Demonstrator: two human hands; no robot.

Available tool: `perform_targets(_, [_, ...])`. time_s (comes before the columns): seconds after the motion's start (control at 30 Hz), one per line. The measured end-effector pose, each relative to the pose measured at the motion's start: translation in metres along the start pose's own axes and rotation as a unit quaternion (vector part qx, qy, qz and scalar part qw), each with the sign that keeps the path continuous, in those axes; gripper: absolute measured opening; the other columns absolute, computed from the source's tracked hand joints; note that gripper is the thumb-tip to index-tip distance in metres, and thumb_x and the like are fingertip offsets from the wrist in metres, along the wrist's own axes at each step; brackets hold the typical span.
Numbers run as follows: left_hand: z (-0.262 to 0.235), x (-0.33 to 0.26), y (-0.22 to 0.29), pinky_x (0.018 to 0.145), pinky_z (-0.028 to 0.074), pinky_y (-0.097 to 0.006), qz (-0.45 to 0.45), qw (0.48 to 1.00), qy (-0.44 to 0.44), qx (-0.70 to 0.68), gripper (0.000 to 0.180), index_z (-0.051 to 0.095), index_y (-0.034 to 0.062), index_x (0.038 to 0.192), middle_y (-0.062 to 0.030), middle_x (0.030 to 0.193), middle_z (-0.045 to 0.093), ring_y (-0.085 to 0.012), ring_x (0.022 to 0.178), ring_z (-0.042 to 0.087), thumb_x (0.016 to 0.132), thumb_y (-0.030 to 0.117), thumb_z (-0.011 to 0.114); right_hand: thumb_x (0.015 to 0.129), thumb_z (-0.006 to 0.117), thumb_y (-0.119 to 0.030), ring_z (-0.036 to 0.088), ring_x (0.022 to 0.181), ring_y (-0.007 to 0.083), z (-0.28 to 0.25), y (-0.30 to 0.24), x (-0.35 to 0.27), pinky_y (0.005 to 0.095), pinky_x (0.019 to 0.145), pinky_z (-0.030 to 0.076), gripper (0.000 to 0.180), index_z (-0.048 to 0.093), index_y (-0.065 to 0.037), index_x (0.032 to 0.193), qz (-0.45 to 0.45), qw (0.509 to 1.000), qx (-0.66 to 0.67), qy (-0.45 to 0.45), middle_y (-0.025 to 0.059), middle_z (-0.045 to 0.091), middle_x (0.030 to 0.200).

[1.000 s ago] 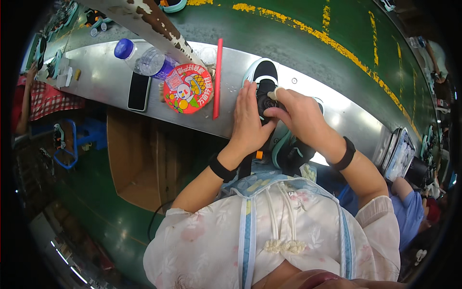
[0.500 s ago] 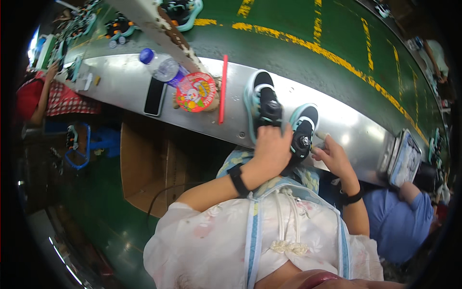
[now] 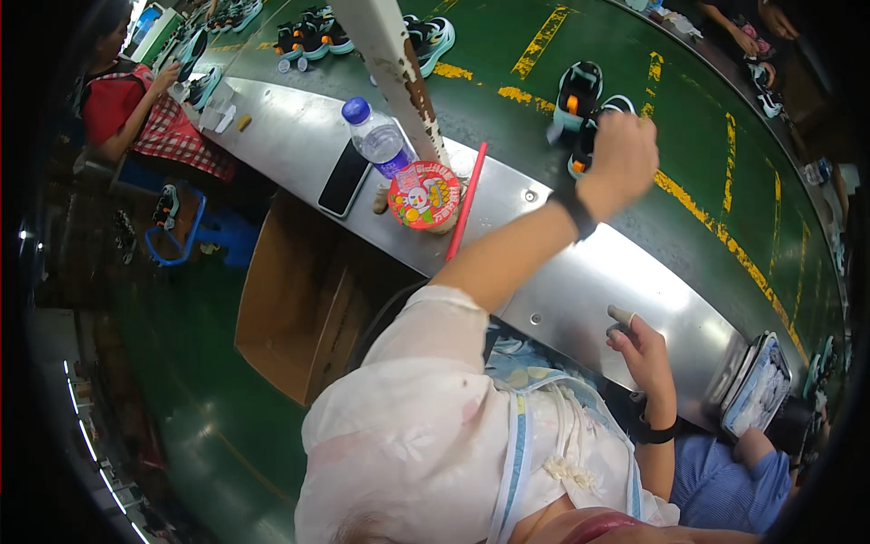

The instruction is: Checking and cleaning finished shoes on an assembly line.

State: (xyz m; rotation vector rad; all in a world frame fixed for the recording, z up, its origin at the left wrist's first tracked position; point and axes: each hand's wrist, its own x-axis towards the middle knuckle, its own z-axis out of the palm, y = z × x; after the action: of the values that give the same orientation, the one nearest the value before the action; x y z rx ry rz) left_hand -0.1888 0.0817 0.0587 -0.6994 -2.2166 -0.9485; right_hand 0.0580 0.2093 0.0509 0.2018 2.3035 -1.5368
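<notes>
Left hand (image 3: 621, 159), curled, can't tell if gripping, is hovering nearer the shoes (image 3: 580, 86), which are lying at its 11 o'clock beyond the desk (image 3: 589, 290), axes one-to-seven; right hand (image 3: 647, 355) is hanging empty, loosely spread.

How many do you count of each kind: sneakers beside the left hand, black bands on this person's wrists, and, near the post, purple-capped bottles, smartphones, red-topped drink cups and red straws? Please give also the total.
Sneakers: 2
Black wristbands: 2
Purple-capped bottle: 1
Smartphone: 1
Red-topped drink cup: 1
Red straw: 1
Total: 8
</notes>
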Motion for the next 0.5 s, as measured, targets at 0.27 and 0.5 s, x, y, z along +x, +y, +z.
perform_targets(0.27, [-0.155, -0.184, 0.024, 0.073, 0.047, -0.038, -0.149, 0.97, -0.086, -0.17, 0.009, 0.059, 0.0005, 0.088, -0.0148, 0.085, 0.058, -0.0328, 0.081, 0.056, 0.08, 0.002, 0.061, 0.09, 0.061, -0.01, 0.06, 0.073, 0.0091, 0.02, -0.018, 0.031, 0.0247, 0.069, 0.049, 0.03, 0.061, -0.001, 0.118, -0.039, 0.993, -0.077, -0.082, 0.006, 0.065, 0.081])
perform_targets(0.5, [-0.207, -0.236, -0.043, 0.087, 0.043, -0.041, -0.327, 0.943, 0.052, 0.004, 0.051, 0.047, -0.0018, 0.121, -0.0176, 0.116, 0.053, -0.0325, 0.105, 0.053, 0.077, 0.011, 0.071, 0.091, 0.061, -0.016, 0.067, 0.07, 0.0127, 0.09, -0.077, 0.12, 0.0258, 0.066, 0.052, 0.035, 0.056, -0.005, 0.124, -0.05, 0.981, -0.092, -0.164, 0.0092, 0.067, 0.079])
